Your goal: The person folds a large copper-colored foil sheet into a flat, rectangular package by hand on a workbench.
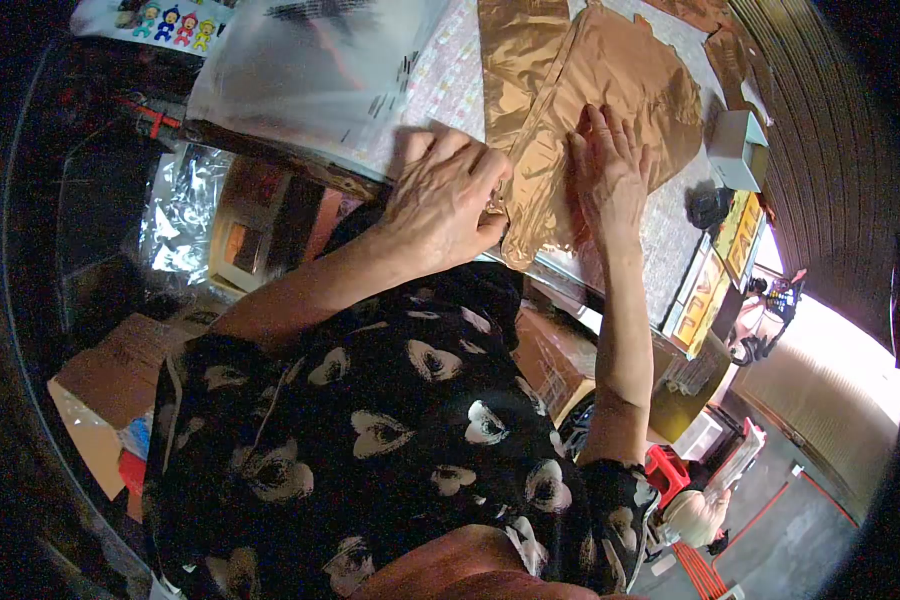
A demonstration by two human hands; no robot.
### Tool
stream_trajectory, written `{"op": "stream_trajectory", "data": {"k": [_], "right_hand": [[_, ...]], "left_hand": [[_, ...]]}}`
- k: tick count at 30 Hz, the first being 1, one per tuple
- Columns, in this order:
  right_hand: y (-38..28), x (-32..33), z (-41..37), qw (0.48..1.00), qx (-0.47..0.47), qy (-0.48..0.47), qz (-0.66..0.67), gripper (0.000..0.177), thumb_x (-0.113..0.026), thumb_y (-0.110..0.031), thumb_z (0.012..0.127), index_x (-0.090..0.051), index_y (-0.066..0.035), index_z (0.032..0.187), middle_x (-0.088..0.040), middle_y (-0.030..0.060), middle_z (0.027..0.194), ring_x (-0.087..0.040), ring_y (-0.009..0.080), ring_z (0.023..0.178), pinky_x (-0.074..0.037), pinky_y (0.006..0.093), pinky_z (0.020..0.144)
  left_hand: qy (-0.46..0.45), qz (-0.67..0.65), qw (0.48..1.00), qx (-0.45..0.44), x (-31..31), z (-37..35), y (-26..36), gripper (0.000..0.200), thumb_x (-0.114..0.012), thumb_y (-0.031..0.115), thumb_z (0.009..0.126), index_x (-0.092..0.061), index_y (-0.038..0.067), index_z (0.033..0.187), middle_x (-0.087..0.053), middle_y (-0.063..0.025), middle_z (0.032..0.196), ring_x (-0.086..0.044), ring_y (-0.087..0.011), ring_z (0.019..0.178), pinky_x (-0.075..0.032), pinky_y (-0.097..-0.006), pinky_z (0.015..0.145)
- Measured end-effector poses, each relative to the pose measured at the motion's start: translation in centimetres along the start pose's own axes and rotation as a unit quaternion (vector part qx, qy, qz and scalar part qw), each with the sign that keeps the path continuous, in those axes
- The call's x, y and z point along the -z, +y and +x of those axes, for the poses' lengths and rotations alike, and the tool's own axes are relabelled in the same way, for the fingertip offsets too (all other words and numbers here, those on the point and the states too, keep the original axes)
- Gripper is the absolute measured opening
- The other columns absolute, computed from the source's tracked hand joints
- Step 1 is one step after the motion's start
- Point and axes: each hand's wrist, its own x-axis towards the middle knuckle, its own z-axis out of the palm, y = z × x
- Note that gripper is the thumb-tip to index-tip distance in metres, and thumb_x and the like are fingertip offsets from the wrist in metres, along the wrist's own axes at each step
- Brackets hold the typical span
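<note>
A shiny copper-coloured sheet (635,70) lies wrinkled on the table (450,75). My right hand (610,175) rests flat on it, palm down with the fingers stretched out. At the sheet's left edge, near the table's front, my left hand (448,195) is closed with its fingers curled; the fingertips pinch the sheet's edge. A folded strip of the sheet runs down between the two hands and hangs slightly over the table's front edge. Left of my left hand lies a translucent plastic bag (315,70).
At the right are a white box (738,150), a black round object (708,206) and yellow lettered boxes (698,300). Cardboard boxes (120,370) stand low at the left. A red stool (666,472) is on the floor at the lower right.
</note>
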Motion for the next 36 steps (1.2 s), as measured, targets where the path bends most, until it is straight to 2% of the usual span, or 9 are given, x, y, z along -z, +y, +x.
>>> {"op": "stream_trajectory", "data": {"k": [9, 13, 21, 22, 24, 31, 34, 36], "right_hand": [[-0.5, 0.4, -0.3, 0.999, -0.007, 0.002, 0.038, 0.051, -0.057, -0.040, 0.105, -0.055, -0.017, 0.150, -0.053, 0.0102, 0.155, -0.047, 0.0331, 0.144, -0.032, 0.0507, 0.120], [-0.5, 0.4, -0.4, 0.999, -0.014, 0.002, 0.047, 0.051, -0.057, -0.039, 0.105, -0.054, -0.016, 0.150, -0.053, 0.0114, 0.154, -0.048, 0.0340, 0.143, -0.033, 0.0491, 0.119], [-0.4, 0.2, -0.5, 0.997, -0.010, 0.008, 0.072, 0.048, -0.056, -0.036, 0.106, -0.056, -0.013, 0.149, -0.052, 0.0136, 0.155, -0.046, 0.0348, 0.144, -0.034, 0.0463, 0.119], [-0.3, -0.2, -0.6, 0.996, -0.009, 0.022, 0.090, 0.051, -0.057, -0.040, 0.104, -0.056, -0.015, 0.149, -0.052, 0.0124, 0.155, -0.046, 0.0348, 0.144, -0.035, 0.0505, 0.118], [-0.2, -0.4, -0.7, 0.997, -0.011, 0.021, 0.078, 0.051, -0.056, -0.039, 0.104, -0.056, -0.015, 0.149, -0.052, 0.0123, 0.155, -0.047, 0.0347, 0.143, -0.035, 0.0506, 0.118], [-0.7, 0.3, -0.8, 0.997, -0.024, -0.001, 0.074, 0.050, -0.054, -0.037, 0.106, -0.053, -0.015, 0.151, -0.050, 0.0123, 0.157, -0.044, 0.0365, 0.146, -0.034, 0.0508, 0.119], [-1.0, 0.6, -0.8, 0.997, -0.024, -0.006, 0.079, 0.050, -0.056, -0.036, 0.105, -0.054, -0.016, 0.151, -0.050, 0.0121, 0.157, -0.045, 0.0363, 0.145, -0.036, 0.0508, 0.119], [-1.1, 0.4, -0.7, 0.997, -0.026, -0.004, 0.073, 0.050, -0.057, -0.036, 0.105, -0.054, -0.016, 0.151, -0.050, 0.0120, 0.157, -0.045, 0.0361, 0.145, -0.036, 0.0505, 0.118]], "left_hand": [[-0.011, -0.048, 0.999, 0.004, 0.0, 0.0, 0.0, 0.037, -0.079, 0.019, 0.074, -0.060, 0.011, 0.105, -0.067, -0.0021, 0.098, -0.058, -0.0233, 0.106, -0.033, -0.0434, 0.096], [-0.003, -0.028, 1.000, -0.006, 0.0, 0.1, 0.0, 0.035, -0.079, 0.019, 0.074, -0.061, 0.011, 0.103, -0.068, -0.0009, 0.098, -0.059, -0.0230, 0.104, -0.032, -0.0432, 0.096], [0.026, -0.041, 0.999, 0.007, -0.2, 0.5, 0.5, 0.034, -0.080, 0.013, 0.074, -0.062, 0.013, 0.102, -0.068, 0.0031, 0.084, -0.060, -0.0213, 0.101, -0.031, -0.0436, 0.095], [0.028, -0.040, 0.999, 0.004, -0.5, 0.5, 0.5, 0.034, -0.080, 0.013, 0.074, -0.062, 0.013, 0.102, -0.068, 0.0031, 0.084, -0.060, -0.0213, 0.101, -0.031, -0.0436, 0.095], [0.054, -0.032, 0.998, -0.003, -1.0, 0.5, 0.3, 0.035, -0.078, 0.009, 0.073, -0.062, 0.013, 0.104, -0.069, 0.0032, 0.082, -0.061, -0.0214, 0.101, -0.032, -0.0442, 0.095], [0.042, -0.036, 0.998, 0.007, -0.8, 0.5, 0.3, 0.036, -0.077, 0.008, 0.074, -0.061, 0.013, 0.106, -0.070, 0.0035, 0.080, -0.061, -0.0206, 0.102, -0.032, -0.0445, 0.094], [0.034, -0.024, 0.999, 0.010, -0.2, 0.7, 0.3, 0.033, -0.077, 0.010, 0.074, -0.062, 0.014, 0.103, -0.069, 0.0051, 0.079, -0.061, -0.0201, 0.102, -0.032, -0.0444, 0.095], [0.015, -0.031, 0.999, 0.000, 0.8, 1.1, 0.3, 0.023, -0.077, 0.013, 0.079, -0.067, 0.013, 0.100, -0.070, 0.0020, 0.084, -0.060, -0.0208, 0.103, -0.033, -0.0446, 0.097]]}}
